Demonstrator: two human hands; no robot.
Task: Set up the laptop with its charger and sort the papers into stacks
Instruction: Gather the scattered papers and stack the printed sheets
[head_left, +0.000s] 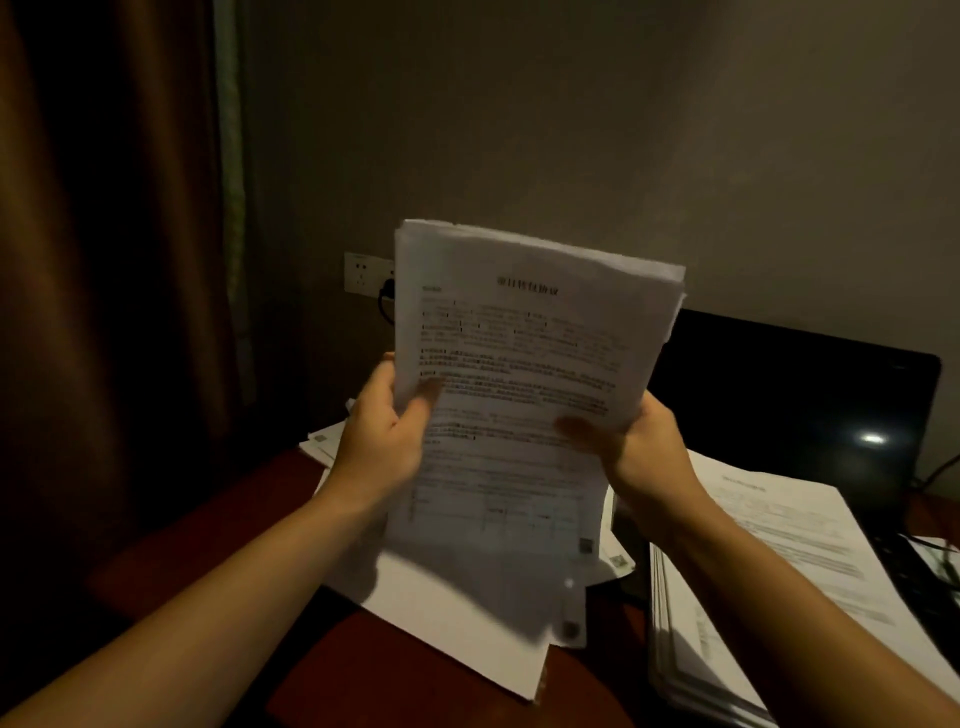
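Both hands, left hand and right hand, grip a sheaf of printed papers upright. Risk: uneven sheets sliding onto the loose pile at 6 o'clock.

You hold the sheaf up over the middle of the table, left hand gripping its left edge and right hand its right edge. The loose pile lies on the table directly below, reaching toward the near edge. The second stack sits at the right edge, in front of the laptop screen at the far right corner. The wall socket is behind the far edge, left of the sheaf. The curtain hangs beyond the left edge.
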